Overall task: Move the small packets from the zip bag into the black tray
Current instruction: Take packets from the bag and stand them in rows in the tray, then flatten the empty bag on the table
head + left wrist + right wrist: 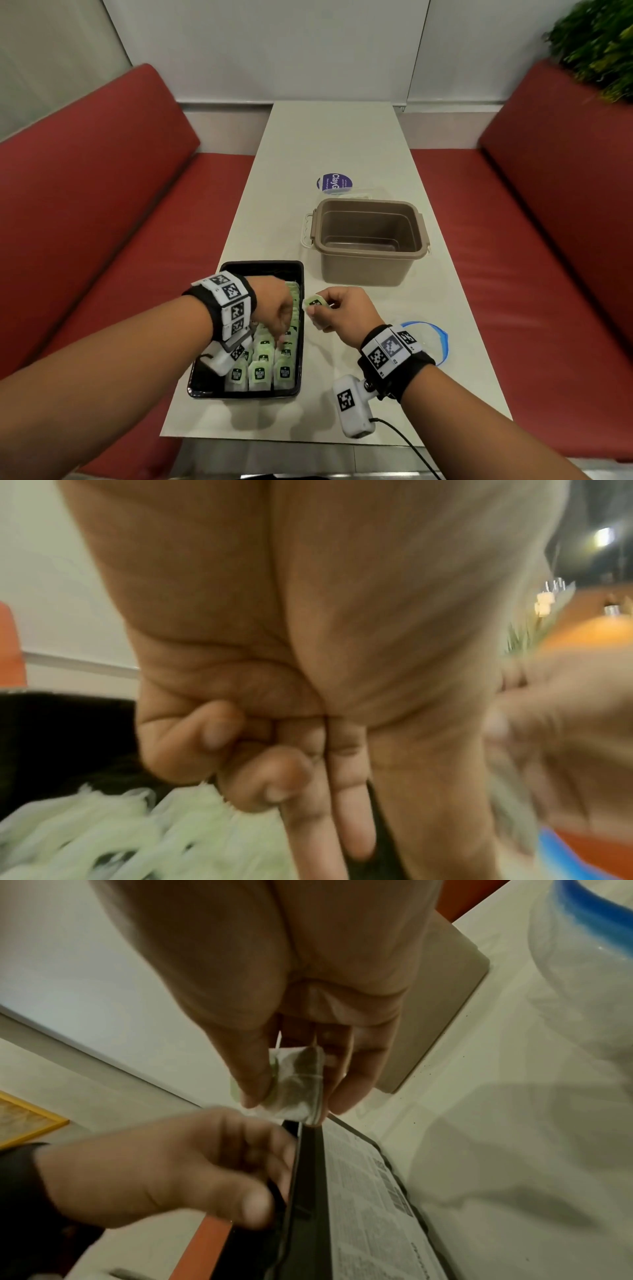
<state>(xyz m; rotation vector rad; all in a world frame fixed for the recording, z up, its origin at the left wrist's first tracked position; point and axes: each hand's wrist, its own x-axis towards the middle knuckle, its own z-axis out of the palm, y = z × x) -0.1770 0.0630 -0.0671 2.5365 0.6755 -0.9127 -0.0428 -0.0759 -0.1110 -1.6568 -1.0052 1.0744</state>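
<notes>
We note a glossy black rectangular plastic tray (297,274) filled with small pale-green packets (260,371), each carrying a dark label with light lettering. One such pale-green packet (315,303) carries the same dark mark. The clear zip bag (433,339) shows a blue band along its edge. We record a taupe rectangular plastic tub (368,270), a round dark-blue sticker (334,182) with white text, an off-white tabletop (342,137), red upholstered benches (102,164) and green foliage (596,41). Both black wristbands (407,373) bear white blocks printed with black square-code patterns.
</notes>
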